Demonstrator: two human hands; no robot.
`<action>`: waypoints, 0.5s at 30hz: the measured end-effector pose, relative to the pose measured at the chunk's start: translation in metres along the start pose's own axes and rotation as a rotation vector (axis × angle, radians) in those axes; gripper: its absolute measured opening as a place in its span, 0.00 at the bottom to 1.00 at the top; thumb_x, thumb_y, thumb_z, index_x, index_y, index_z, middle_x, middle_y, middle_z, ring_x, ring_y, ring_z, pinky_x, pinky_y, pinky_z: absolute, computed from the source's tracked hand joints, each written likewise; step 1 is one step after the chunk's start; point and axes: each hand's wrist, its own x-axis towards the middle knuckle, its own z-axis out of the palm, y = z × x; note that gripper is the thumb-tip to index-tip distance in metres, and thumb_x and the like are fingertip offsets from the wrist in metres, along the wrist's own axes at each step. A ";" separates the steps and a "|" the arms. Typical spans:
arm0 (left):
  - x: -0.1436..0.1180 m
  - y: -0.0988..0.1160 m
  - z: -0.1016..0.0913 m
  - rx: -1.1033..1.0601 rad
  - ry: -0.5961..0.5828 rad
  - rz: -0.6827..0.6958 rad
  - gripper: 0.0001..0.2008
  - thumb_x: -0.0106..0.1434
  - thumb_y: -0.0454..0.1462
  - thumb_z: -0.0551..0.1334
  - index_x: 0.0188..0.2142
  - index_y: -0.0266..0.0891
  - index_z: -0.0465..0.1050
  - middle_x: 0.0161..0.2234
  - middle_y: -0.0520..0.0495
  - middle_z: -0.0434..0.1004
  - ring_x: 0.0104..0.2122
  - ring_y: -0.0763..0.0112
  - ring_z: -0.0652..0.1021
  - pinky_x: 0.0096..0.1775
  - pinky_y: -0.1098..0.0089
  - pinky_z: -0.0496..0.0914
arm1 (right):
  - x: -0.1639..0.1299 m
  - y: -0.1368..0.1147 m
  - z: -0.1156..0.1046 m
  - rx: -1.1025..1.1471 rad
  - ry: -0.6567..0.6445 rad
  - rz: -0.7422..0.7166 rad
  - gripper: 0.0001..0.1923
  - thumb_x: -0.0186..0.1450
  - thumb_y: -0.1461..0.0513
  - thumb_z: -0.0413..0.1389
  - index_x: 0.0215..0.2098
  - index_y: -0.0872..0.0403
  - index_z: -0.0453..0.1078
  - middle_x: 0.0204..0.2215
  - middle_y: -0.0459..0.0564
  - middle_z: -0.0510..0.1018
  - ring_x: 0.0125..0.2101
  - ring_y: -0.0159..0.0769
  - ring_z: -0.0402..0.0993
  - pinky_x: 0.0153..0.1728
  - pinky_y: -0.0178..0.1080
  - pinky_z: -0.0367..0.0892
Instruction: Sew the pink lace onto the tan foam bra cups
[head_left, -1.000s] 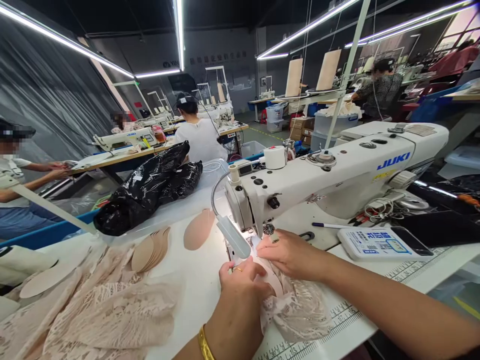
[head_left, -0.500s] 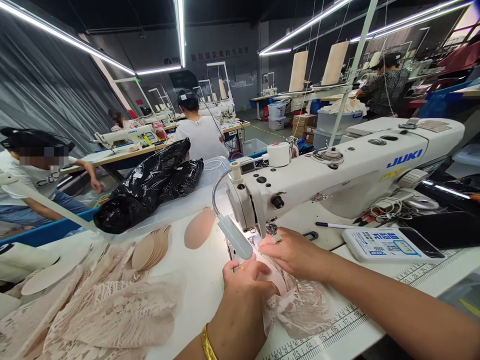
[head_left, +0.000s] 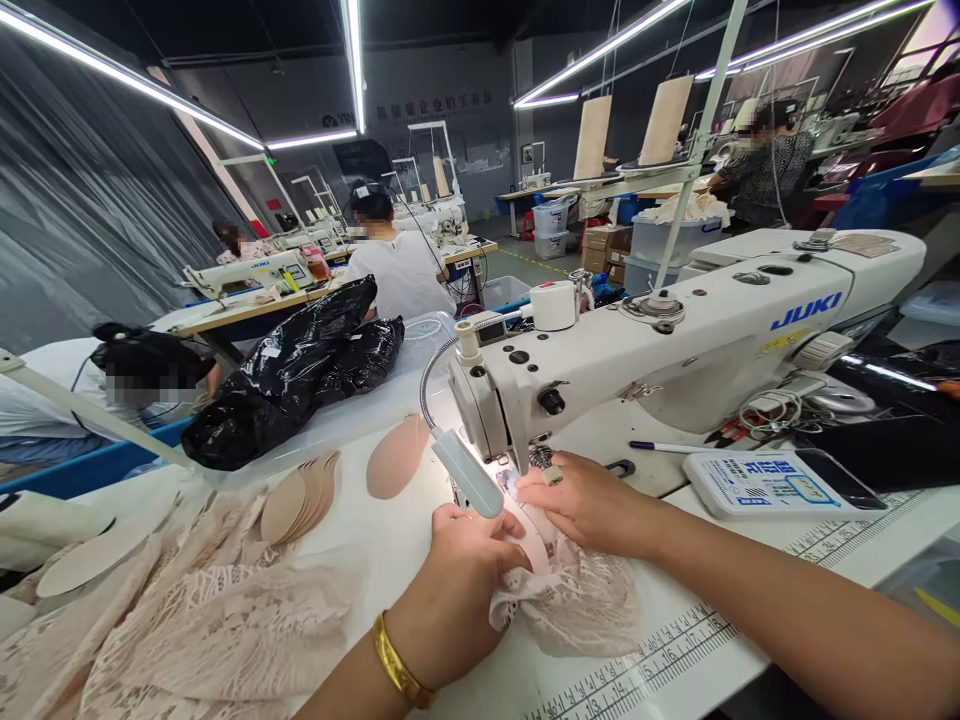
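Observation:
A pale pink lace piece lies bunched on the white table under the needle of a white JUKI sewing machine. My left hand, with a gold bangle on the wrist, grips the near edge of the lace. My right hand presses flat on the lace just right of the needle. A small grey gooseneck lamp lights the needle area and hides part of it.
A pile of lace and stacked beige cups lie at the left, a black plastic bag behind them. A control panel and pen sit at the right. Other people work at machines behind.
My left hand has slid left and gathered the lace toward me. The person at far left has bent lower. My right hand stays by the needle.

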 end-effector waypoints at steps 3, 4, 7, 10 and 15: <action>0.005 -0.012 -0.007 0.031 -0.003 0.075 0.15 0.46 0.25 0.61 0.30 0.45 0.78 0.50 0.52 0.80 0.48 0.56 0.77 0.52 0.53 0.60 | 0.000 0.001 0.002 -0.009 0.016 0.002 0.15 0.64 0.75 0.52 0.38 0.52 0.75 0.32 0.49 0.75 0.34 0.40 0.61 0.32 0.38 0.51; 0.006 -0.016 -0.009 0.047 0.005 0.091 0.14 0.46 0.25 0.61 0.29 0.44 0.78 0.50 0.52 0.80 0.50 0.54 0.76 0.52 0.53 0.59 | 0.000 0.001 0.003 -0.010 0.022 0.002 0.15 0.64 0.74 0.52 0.38 0.52 0.75 0.32 0.49 0.75 0.34 0.40 0.62 0.32 0.38 0.51; 0.009 -0.024 -0.016 0.100 0.021 0.114 0.08 0.49 0.28 0.62 0.27 0.43 0.75 0.43 0.52 0.81 0.50 0.53 0.76 0.53 0.54 0.59 | -0.001 0.000 0.003 -0.002 0.052 -0.014 0.14 0.64 0.74 0.51 0.38 0.52 0.74 0.32 0.50 0.75 0.35 0.41 0.63 0.32 0.39 0.54; 0.009 -0.026 -0.021 0.129 0.014 0.139 0.07 0.52 0.29 0.61 0.27 0.43 0.74 0.38 0.54 0.81 0.47 0.57 0.77 0.54 0.55 0.57 | -0.002 -0.001 0.000 0.036 0.064 -0.111 0.14 0.64 0.74 0.50 0.36 0.52 0.73 0.32 0.49 0.76 0.35 0.40 0.64 0.36 0.40 0.57; 0.002 -0.026 -0.018 0.196 0.012 0.227 0.12 0.47 0.27 0.61 0.30 0.43 0.72 0.41 0.55 0.82 0.42 0.61 0.78 0.53 0.56 0.55 | -0.004 -0.004 -0.003 0.094 0.071 -0.247 0.13 0.63 0.74 0.49 0.30 0.53 0.68 0.30 0.46 0.76 0.34 0.37 0.63 0.39 0.40 0.59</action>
